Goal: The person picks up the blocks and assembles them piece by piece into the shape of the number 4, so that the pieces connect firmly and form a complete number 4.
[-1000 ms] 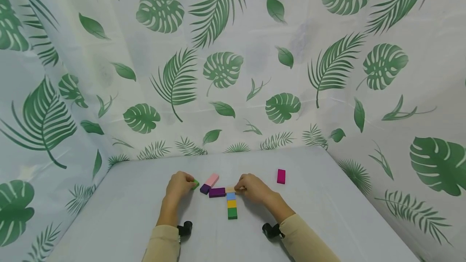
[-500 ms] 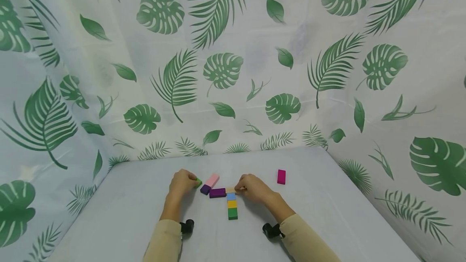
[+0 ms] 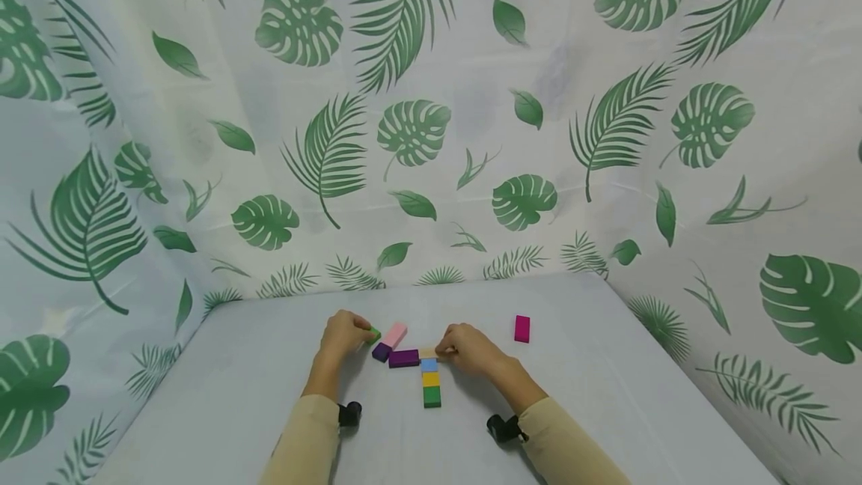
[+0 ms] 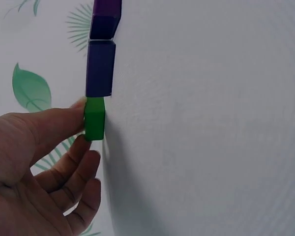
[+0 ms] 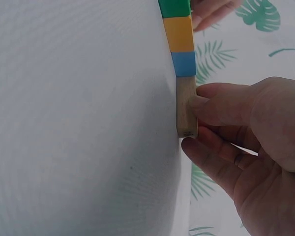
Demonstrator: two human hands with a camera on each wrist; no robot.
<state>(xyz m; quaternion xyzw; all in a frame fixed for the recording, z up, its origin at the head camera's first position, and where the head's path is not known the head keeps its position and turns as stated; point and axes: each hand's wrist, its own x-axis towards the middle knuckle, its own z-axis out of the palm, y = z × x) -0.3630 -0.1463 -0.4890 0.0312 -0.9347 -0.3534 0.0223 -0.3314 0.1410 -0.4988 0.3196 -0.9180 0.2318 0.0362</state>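
At the left of the row, my left hand [image 3: 345, 331] pinches a light green block [image 3: 374, 334] between thumb and fingers. In the left wrist view that green block [image 4: 94, 120] appears right at the end of a dark indigo block [image 4: 100, 69]. Thumb and fingertips of my right hand [image 3: 468, 349] grip a plain wooden block [image 3: 427, 353]. Its bare grain [image 5: 187, 108] shows in the right wrist view. A purple block [image 3: 404, 358] lies at its left end. Below it, a blue block [image 3: 429, 365], a yellow block [image 3: 430, 379] and a green block [image 3: 432, 397] form a column.
A pink block [image 3: 395, 335] slants behind the indigo block [image 3: 381, 352]. Apart at the right lies a magenta block [image 3: 521, 328]. The white table [image 3: 572, 410] meets a leaf-printed curtain [image 3: 431, 193] at the back and sides.
My left hand has moved right with the light green block, bringing it close to the indigo and pink blocks. The right hand stays in place on the wooden block.
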